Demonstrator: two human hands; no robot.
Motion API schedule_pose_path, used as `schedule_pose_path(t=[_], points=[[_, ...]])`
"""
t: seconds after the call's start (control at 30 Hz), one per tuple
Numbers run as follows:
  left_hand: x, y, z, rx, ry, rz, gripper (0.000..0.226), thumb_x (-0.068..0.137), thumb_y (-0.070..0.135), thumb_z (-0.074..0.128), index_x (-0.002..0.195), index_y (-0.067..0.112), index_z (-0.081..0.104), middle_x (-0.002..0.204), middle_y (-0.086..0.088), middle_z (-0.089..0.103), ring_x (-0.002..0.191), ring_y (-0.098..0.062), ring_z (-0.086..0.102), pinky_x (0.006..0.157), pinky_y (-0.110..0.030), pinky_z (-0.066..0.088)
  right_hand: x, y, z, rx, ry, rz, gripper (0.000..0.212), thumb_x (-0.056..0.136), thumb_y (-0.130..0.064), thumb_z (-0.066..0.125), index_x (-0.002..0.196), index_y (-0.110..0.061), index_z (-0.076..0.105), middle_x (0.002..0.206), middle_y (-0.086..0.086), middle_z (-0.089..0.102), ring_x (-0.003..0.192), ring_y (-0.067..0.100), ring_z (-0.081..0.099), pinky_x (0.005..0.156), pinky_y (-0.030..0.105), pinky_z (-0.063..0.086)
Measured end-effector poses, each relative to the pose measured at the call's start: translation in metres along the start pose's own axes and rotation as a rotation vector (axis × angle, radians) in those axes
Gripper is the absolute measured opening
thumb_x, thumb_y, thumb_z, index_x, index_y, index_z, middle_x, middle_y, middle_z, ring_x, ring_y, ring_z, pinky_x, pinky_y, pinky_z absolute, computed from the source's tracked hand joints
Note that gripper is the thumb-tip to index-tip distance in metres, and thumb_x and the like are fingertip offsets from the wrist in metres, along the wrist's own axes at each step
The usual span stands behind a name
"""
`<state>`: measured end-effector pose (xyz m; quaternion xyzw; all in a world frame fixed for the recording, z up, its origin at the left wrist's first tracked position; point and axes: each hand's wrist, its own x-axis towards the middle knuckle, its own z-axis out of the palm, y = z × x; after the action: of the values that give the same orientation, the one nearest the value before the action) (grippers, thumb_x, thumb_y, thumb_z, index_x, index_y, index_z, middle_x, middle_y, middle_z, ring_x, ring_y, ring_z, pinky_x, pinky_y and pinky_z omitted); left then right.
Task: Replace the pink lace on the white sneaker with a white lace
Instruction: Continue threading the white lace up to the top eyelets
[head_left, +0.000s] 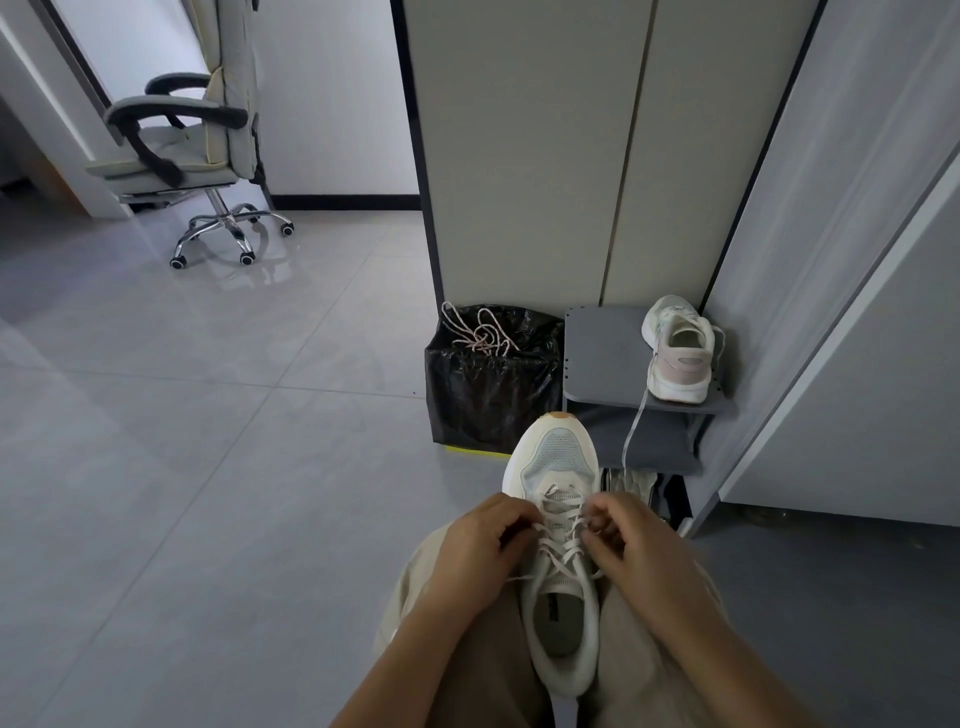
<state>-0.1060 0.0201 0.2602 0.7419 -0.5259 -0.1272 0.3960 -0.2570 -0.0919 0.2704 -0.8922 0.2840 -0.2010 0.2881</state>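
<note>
A white sneaker (558, 597) lies between my knees, toe pointing away from me. A white lace (561, 525) crisscrosses its eyelets. My left hand (480, 545) pinches the lace at the shoe's left side. On the right side my right hand (631, 545) pinches the lace with curled fingers. A pinkish lace (480, 332) lies bunched on top of the black bin bag (488, 395).
A second white sneaker (680, 353) stands on a small grey shelf (602, 353), with a lace hanging down from it. A cabinet (519, 156) rises behind. An office chair (197, 145) stands far left on the tiled floor (208, 415).
</note>
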Motion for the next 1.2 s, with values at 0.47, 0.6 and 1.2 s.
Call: schedule_pose_path(t=[0.47, 0.6, 1.2], points=[[0.013, -0.007, -0.007, 0.105, -0.041, 0.199, 0.012, 0.082, 0.028, 0.056, 0.085, 0.021, 0.065, 0.085, 0.009, 0.064, 0.076, -0.004, 0.058, 0.066, -0.01, 0.043, 0.002, -0.001, 0.003, -0.018, -0.013, -0.02, 0.013, 0.083, -0.017, 0.064, 0.083, -0.023, 0.053, 0.08, -0.02, 0.047, 0.072, 0.0, 0.052, 0.062, 0.014, 0.043], [0.014, 0.004, 0.001, 0.38, 0.071, 0.24, 0.019, 0.083, 0.025, 0.048, 0.07, 0.015, 0.057, 0.067, 0.004, 0.058, 0.046, -0.01, 0.05, 0.045, -0.014, 0.033, 0.002, -0.001, 0.005, 0.004, 0.026, 0.014, 0.018, 0.081, -0.015, 0.065, 0.079, -0.024, 0.05, 0.078, -0.018, 0.051, 0.071, 0.001, 0.053, 0.061, 0.018, 0.046], [-0.012, 0.014, -0.005, 0.141, -0.04, -0.003, 0.013, 0.089, 0.022, 0.059, 0.098, 0.015, 0.066, 0.099, 0.005, 0.064, 0.07, 0.005, 0.047, 0.07, -0.002, 0.035, 0.001, 0.001, 0.002, -0.118, -0.022, -0.202, 0.005, 0.076, -0.027, 0.062, 0.078, -0.023, 0.063, 0.078, -0.013, 0.059, 0.064, 0.002, 0.056, 0.053, 0.015, 0.045]])
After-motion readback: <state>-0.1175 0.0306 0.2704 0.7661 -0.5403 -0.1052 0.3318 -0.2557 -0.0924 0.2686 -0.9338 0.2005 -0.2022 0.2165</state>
